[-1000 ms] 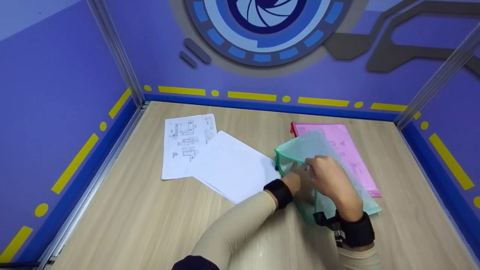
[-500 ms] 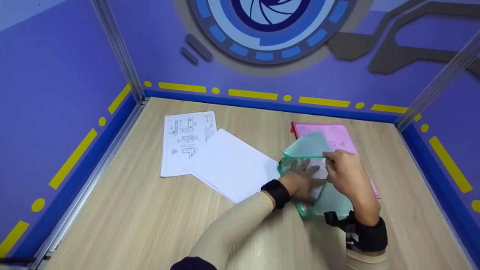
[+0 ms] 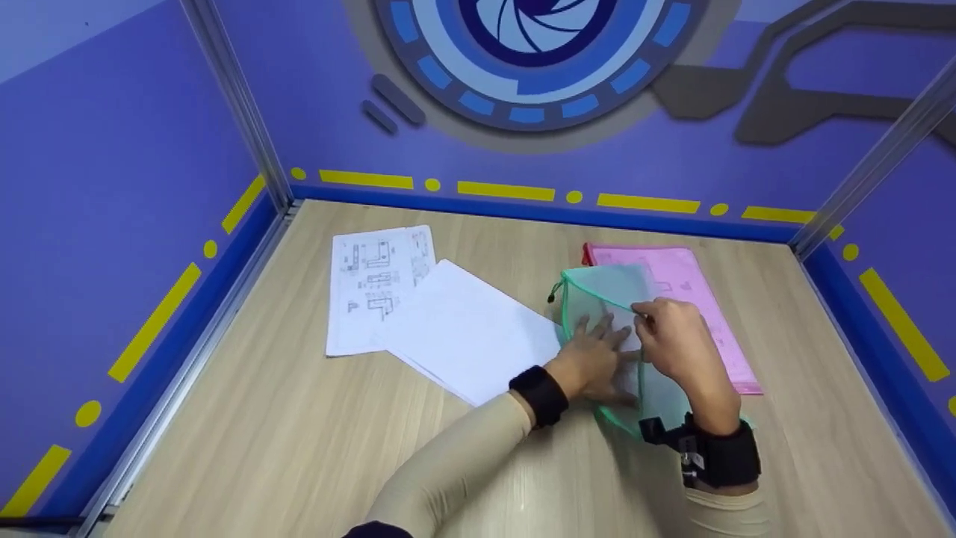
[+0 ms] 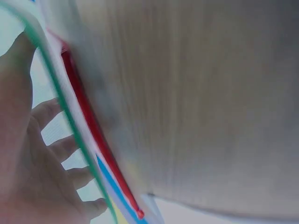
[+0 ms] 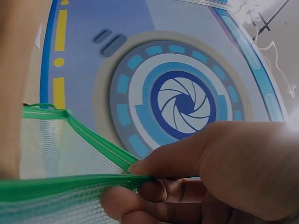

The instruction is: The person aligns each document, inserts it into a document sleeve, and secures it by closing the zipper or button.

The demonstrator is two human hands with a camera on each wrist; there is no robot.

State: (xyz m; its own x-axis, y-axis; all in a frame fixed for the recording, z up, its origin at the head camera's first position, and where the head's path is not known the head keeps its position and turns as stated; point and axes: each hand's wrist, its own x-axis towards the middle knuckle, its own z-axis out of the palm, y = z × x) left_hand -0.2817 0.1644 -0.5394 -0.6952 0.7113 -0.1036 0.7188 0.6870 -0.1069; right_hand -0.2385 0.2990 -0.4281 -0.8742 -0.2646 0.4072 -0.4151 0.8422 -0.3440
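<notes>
A green mesh zip pouch (image 3: pixel 609 281) lies partly over a pink zip pouch (image 3: pixel 672 259). My left hand (image 3: pixel 595 364) reaches into the green pouch's mouth with its fingers spread; the mesh tints them in the head view. In the left wrist view, the left hand (image 4: pixel 28 140) has its fingertips along the green zip edge (image 4: pixel 65 107). My right hand (image 3: pixel 678 340) pinches the pouch's upper edge and holds the mouth apart. The right wrist view shows the right hand (image 5: pixel 201 177) gripping the green zip band (image 5: pixel 100 142) between thumb and fingers.
Blank white sheets (image 3: pixel 478 329) lie left of the pouch, overlapping sheets with technical drawings (image 3: pixel 362 329). Purple-blue panels (image 3: pixel 478 161) wall in the wooden table (image 3: pixel 299 441) at the back and sides. The pink pouch's red zip (image 4: pixel 96 128) shows in the left wrist view.
The right hand first pulled the pouch's edge rightward, widening the mouth, then eased slightly back left. The pouch's upper left corner has risen away from me. The left hand's fingers have spread out.
</notes>
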